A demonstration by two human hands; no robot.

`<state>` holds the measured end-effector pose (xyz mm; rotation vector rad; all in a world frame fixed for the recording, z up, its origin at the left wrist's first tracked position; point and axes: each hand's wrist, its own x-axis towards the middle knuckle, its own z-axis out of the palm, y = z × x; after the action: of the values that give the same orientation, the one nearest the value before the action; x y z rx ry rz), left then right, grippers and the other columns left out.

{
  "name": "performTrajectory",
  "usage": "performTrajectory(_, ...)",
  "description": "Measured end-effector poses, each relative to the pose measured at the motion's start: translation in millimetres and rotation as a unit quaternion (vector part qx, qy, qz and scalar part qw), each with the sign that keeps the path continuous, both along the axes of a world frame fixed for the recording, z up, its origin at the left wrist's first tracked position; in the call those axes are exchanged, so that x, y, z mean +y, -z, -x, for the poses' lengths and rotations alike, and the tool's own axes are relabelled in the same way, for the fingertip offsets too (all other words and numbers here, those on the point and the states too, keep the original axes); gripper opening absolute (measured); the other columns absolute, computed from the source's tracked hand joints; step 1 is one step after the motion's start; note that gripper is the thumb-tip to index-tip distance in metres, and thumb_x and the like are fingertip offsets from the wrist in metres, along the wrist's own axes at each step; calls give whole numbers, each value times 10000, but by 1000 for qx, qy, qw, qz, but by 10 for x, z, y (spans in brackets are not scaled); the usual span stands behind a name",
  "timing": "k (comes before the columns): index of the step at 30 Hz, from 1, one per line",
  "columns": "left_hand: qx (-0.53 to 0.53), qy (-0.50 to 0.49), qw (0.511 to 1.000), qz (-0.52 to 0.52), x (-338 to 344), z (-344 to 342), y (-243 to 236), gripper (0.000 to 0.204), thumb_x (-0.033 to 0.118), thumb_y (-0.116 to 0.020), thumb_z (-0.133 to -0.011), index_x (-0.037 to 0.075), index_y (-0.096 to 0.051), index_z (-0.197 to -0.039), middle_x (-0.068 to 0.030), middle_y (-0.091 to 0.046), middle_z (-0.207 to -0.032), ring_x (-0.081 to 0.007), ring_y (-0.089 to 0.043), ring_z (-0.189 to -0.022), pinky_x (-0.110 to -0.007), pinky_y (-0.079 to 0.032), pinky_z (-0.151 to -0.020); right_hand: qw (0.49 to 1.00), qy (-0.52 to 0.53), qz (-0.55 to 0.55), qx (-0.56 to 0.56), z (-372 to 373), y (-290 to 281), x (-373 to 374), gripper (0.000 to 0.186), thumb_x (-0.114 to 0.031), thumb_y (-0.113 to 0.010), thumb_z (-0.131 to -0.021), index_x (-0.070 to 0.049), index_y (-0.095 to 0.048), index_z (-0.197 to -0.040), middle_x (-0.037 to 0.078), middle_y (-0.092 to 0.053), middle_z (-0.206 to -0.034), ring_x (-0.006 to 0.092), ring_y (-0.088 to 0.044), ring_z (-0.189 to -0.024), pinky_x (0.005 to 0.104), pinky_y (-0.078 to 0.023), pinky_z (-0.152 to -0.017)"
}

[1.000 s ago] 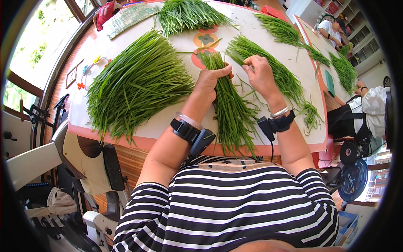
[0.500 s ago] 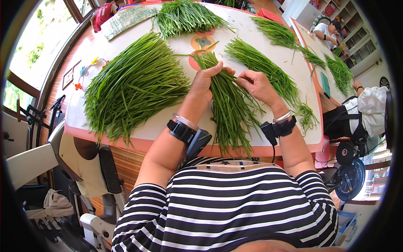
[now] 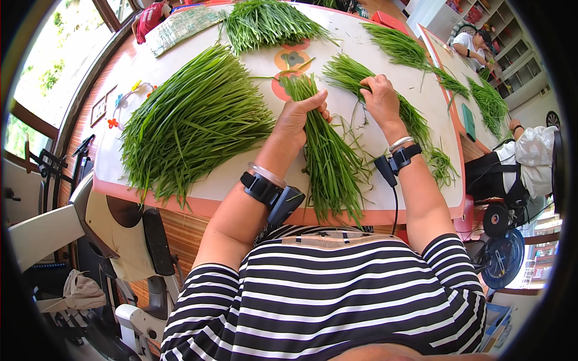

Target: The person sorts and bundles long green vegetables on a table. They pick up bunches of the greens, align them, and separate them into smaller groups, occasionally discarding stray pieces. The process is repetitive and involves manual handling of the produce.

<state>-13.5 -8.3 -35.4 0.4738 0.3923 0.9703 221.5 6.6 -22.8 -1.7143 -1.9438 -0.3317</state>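
My left hand (image 3: 304, 115) is wrapped round a bunch of garlic chives (image 3: 328, 165); the long leaves fan down toward the table's near edge. My right hand (image 3: 382, 101) is over a second, long pile of chives (image 3: 415, 117) to the right. Its fingers are curled closed at the leaves there, and a few strands meet the fingertips. Thin loose strands (image 3: 355, 135) lie on the table between the hands. Left of my left hand spreads a large heap of chives (image 3: 192, 123).
Another heap of chives (image 3: 271, 24) lies at the table's (image 3: 108, 165) far side, beside a woven sack (image 3: 183, 29). A limp little pile (image 3: 442, 165) sits near the right edge. A person (image 3: 472, 48) handles chives at an adjoining table. A chair (image 3: 120, 234) stands lower left.
My right hand has moved up and right, from beside the held bunch to the right pile. Loose strands now lie between the hands. My left hand keeps its grip.
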Motion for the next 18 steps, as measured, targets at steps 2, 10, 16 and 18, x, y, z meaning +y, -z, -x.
performTrajectory(2, 16, 20, 1000, -8, -20, 2, -18, 196, 172, -718, -849, 78, -548, -825, -18, -547, -667, -156, -570, -590, -325, -516, -621, 999, -2, -18, 32, 10, 3, -22, 88, -136, -680, -804, -97, -662, -881, 89, -601, -938, 295, -572, -915, 402, -489, -793)
performTrajectory(10, 87, -10, 995, 38, -58, 3, -62, 164, 137, -717, -839, 50, -607, -922, -29, -592, -736, -157, -612, -616, -323, -542, -599, 957, -89, 49, 272, 413, -209, -323, 78, -85, -691, -827, -32, -664, -877, 72, -662, -749, 152, -605, -646, 267, -486, -609)
performTrajectory(16, 88, -38, 994, 47, -7, -22, 33, 272, 100, -752, -795, 21, -613, -1014, -68, -626, -780, -182, -615, -618, -324, -537, -580, 926, -181, 129, 307, 736, -229, -633, 81, -26, -682, -828, -7, -665, -905, 51, -675, -799, 105, -572, -656, 245, -467, -611)
performTrajectory(18, 65, -22, 997, 46, 15, -28, 57, 258, 83, -744, -799, 24, -610, -1011, -75, -637, -792, -183, -617, -626, -321, -538, -581, 919, -190, 152, 311, 765, -272, -713, 85, -17, -676, -830, -11, -669, -914, 53, -676, -812, 105, -576, -667, 247, -463, -613)
